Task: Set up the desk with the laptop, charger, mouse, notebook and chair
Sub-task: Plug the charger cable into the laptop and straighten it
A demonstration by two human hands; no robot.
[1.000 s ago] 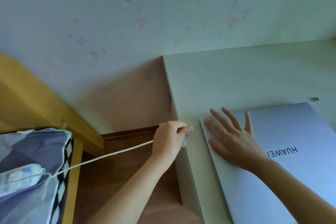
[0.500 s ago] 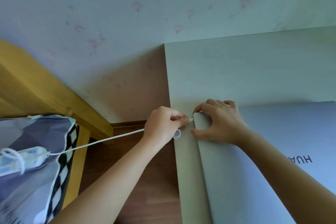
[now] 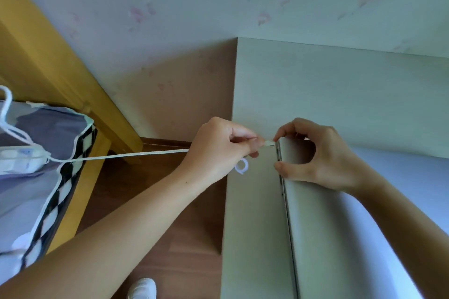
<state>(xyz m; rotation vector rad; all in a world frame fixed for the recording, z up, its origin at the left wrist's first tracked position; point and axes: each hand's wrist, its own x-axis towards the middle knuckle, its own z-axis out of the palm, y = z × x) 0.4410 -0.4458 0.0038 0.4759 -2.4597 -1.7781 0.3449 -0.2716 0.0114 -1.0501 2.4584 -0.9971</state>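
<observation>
White charger cable [image 3: 126, 155] runs taut from a power strip [image 3: 19, 159] on the bed [image 3: 48, 177] to the left hand [image 3: 218, 147], which pinches the plug [image 3: 269, 143] between thumb and fingertips. The plug tip sits just beside the left edge of the closed laptop [image 3: 340, 226], which lies flat on the tabletop [image 3: 315, 85]. The right hand [image 3: 323, 153] is curled over the laptop's near-left corner, thumb and fingertips gripping its edge to steady it.

Step in hand: connecting the charger. Whether the plug has entered the port cannot be told. The next move probably calls for aligning the plug squarely with the port, then pressing straight in while the right hand braces the laptop against sliding.
</observation>
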